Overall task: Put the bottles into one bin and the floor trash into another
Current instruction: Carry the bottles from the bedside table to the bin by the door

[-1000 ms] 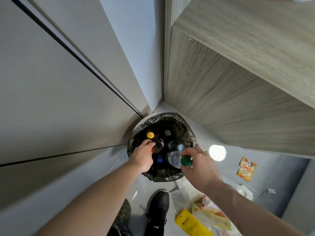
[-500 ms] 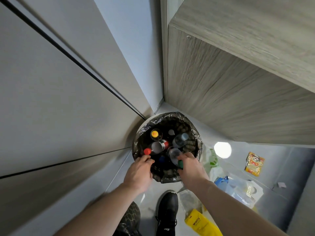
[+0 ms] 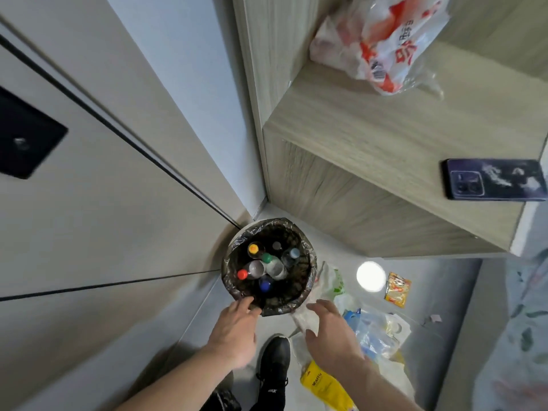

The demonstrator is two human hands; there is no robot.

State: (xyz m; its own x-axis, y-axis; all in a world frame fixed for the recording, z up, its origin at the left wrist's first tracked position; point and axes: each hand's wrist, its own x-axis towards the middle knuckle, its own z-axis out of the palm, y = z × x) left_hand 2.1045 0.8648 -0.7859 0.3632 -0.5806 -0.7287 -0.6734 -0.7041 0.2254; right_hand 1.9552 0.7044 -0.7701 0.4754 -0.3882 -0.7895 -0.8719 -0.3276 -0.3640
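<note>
A narrow corner of grey floor (image 3: 415,280) is seen between pale wall panels and a wood-grain cabinet (image 3: 385,203), on whose top a phone (image 3: 493,180) and a printed plastic bag (image 3: 382,43) lie. In the corner stands a round bin (image 3: 308,280) lined with a dark bag, and several bottles (image 3: 267,265) are stood in it, their coloured caps up. The bottle step appears done, so floor trash is judged to be next. It would best be gathered a few pieces at a time and carried to a second bin, which is not seen here; nothing should be dropped among the bottles. The left hand (image 3: 234,330) is held just before the bin's near rim, its grip loose and empty. The right hand (image 3: 329,333) is spread wide, holding nothing, directly over crumpled clear plastic (image 3: 302,318). A yellow wrapper (image 3: 323,387) lies near its wrist, blue-and-white bags (image 3: 376,330) just beside it, and an orange sachet (image 3: 397,289) well apart.
</note>
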